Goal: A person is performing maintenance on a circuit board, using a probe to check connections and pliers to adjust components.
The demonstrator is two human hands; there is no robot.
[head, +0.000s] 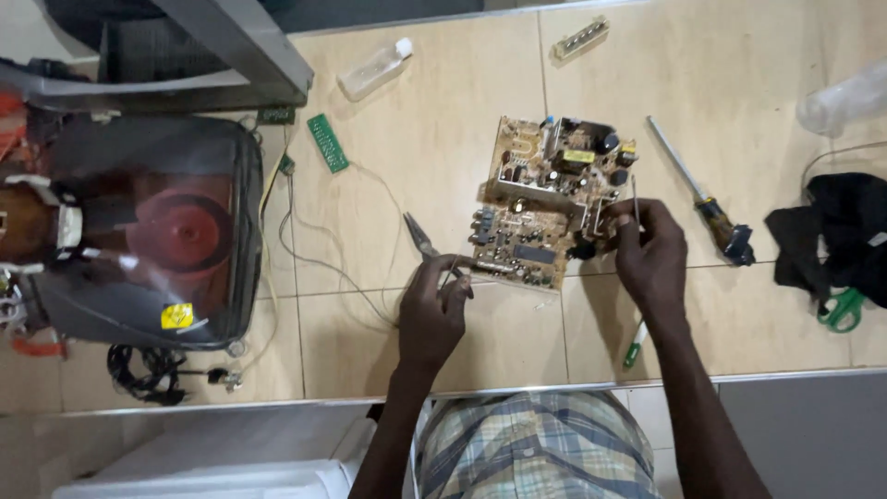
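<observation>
- Board [551, 201] lies flat on tiled floor, mid-frame, betw. both hands.
- Left hand [432, 310] at 7 o'clock pinches thin tool/wire at board's edge; pliers [420, 236] just beside.
- Right hand [651, 254] at 3 o'clock clenched on thin rod [634, 196], tip among parts.
- Risks: rod could slip & nick components; loose wires [319, 259] may snag; board unsecured, could skid.

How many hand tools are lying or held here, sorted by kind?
Screwdrivers: 2, a large one and a green-handled one
Pliers: 1
Scissors: 1, green-handled
Thin probes held in the right hand: 1
Total: 5
</observation>
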